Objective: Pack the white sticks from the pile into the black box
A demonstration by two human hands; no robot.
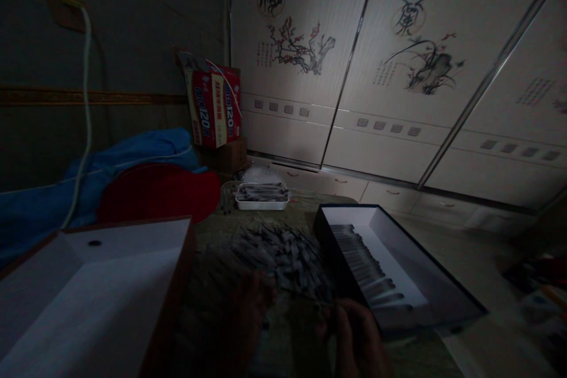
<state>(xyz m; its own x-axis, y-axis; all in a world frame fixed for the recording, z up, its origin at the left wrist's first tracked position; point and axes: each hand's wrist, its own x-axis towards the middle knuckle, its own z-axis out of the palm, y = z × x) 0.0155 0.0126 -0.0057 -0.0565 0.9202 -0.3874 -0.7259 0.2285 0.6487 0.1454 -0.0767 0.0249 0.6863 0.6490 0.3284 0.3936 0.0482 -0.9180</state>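
Smoky grey, with clear glints running through it: that's the heap of slim pieces, spread over the greenish tabletop right in front of the two hands, and here is the relation that counts. The heap lies just beyond the left hand, straight ahead and a touch to its right, while from the right hand it sits ahead and to the left; the left looks the nearer. No single long axis in that pile, the pieces point every which way! Over to the right, though, the row of slim pieces lies in neat order, each one running crosswise, the file stretching away along the left wall of the dark-edged box, and the right hand is closest to that box's near corner. Its fingers are curled in, thumb side towards the index; whether anything is pinched there, I can't tell. The left is a dark blur, bent fingers perhaps, its grip unreadable. Textures now: smooth pale lining in the brown-rimmed box at left, a glossy white tray of similar thin sticks at the back, and a rounded, plush-looking red cushion against crumpled blue cloth.
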